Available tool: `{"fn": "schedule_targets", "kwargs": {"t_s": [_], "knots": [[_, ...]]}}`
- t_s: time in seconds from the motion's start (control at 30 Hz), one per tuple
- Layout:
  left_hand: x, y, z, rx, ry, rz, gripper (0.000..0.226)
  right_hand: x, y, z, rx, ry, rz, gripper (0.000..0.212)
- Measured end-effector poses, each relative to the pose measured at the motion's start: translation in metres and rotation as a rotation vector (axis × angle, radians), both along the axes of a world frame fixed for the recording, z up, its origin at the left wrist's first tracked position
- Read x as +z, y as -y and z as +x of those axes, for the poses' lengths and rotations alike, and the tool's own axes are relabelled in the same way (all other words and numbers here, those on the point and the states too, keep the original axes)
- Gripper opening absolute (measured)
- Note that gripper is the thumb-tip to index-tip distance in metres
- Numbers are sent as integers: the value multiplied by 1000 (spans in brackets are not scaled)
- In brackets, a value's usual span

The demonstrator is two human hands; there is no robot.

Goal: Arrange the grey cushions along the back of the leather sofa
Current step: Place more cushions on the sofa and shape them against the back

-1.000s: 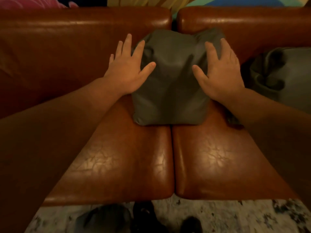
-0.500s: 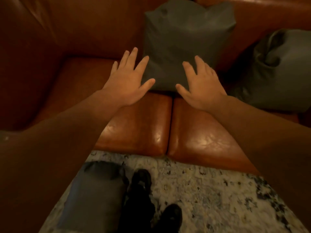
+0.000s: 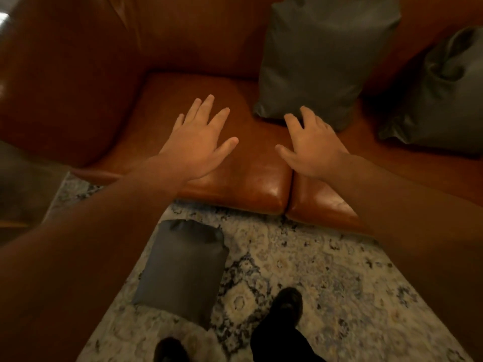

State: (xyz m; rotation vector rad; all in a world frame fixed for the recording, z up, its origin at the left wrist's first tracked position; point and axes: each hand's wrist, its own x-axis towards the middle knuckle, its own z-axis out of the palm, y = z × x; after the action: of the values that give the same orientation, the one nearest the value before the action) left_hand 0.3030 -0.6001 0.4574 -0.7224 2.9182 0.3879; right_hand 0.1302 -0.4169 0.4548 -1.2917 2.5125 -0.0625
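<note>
With your left hand [image 3: 198, 145] and right hand [image 3: 311, 150] both empty and spread, stoop for the grey cushion on the rug [image 3: 183, 267], take opposite edges, and stand it against the sofa back [image 3: 196, 40].

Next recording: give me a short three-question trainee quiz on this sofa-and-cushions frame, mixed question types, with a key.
1. True or false: a grey cushion lies on the patterned rug.
2. How many grey cushions rest on the leather sofa?
3. The left hand is: A) gripping a cushion B) open C) out of view.

Key: 1 true. 2 two: the upright cushion and the slumped cushion. 3 B; the right hand is also open.
</note>
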Motion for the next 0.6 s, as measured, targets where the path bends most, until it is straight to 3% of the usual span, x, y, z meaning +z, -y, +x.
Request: {"fn": "schedule_targets", "kwargs": {"t_s": [0.6], "knots": [[6,75,228,-126,106,105,66,3,61,254,-70,138,161,68]]}}
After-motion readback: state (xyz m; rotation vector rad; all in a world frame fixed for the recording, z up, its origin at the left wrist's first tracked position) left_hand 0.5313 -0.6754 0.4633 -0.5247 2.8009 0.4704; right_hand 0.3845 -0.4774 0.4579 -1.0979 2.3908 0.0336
